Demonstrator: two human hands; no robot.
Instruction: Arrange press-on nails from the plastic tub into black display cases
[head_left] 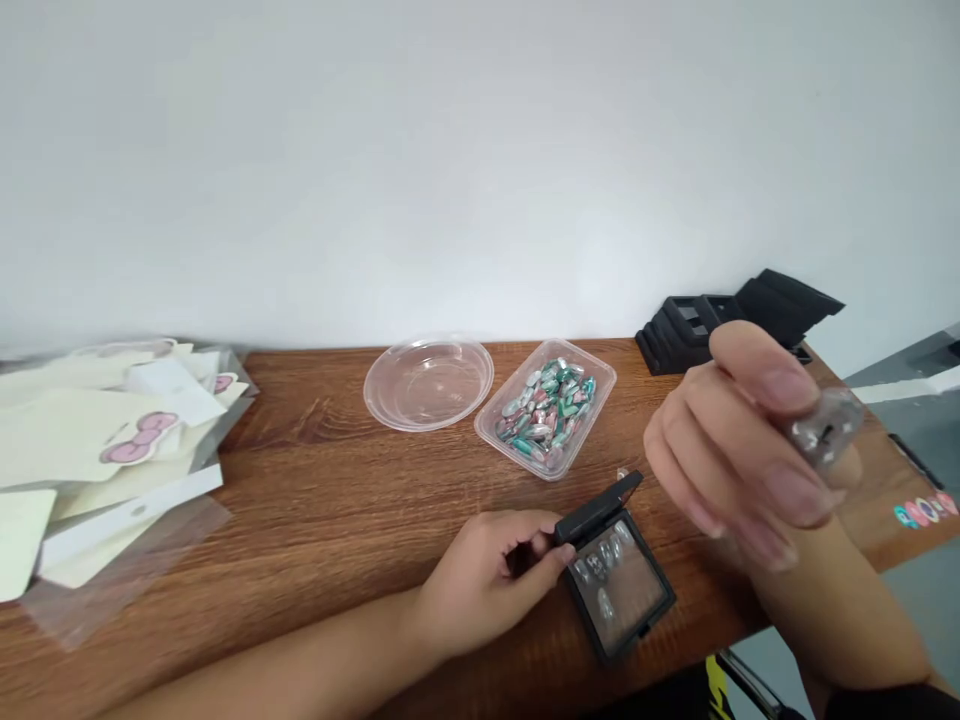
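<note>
My left hand (499,575) pinches the hinge side of an opened black case (660,600) lying on the wooden table. Inside the case, several see-through false nails (604,604) are stuck, most of them in a row near the raised lid. Lifted close to the camera, my right hand (742,440) grips a transparent, shiny false nail (827,428) between thumb and fingers; it is blurred, and a dark speck shows on it. A small transparent piece (622,474) lies behind the lid.
A plastic tub (480,425) holds many green, pink and transparent nails. A round transparent dish (371,385) is left of it. Black cases (679,335) are stacked by the wall at right. Bagged cream cards (142,395) with pink bows cover the left. Round stickers (928,511) mark the right edge.
</note>
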